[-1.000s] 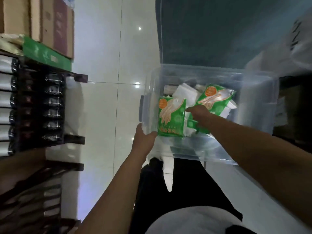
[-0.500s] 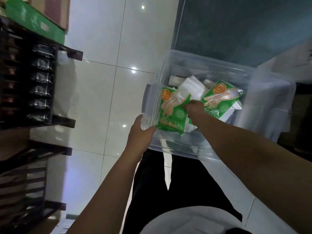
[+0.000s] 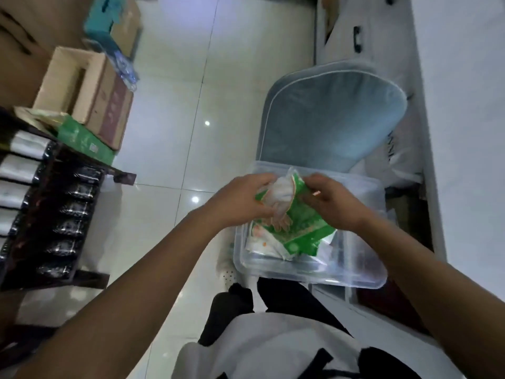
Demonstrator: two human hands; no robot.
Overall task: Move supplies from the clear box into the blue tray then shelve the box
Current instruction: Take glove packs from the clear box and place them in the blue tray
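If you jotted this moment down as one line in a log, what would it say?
phase: unloading | both hands grip green glove packets above clear box | more packets in box | blue tray: not seen

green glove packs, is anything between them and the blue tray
No blue tray shows in this view, so the path cannot be judged. Both the left hand and right hand already grip the green glove packs above the clear box; nothing lies between hands and packs.

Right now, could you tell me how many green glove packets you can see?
2, possibly more hidden. One green glove packet is held between the left hand and right hand; another packet lies beneath it in the clear box.
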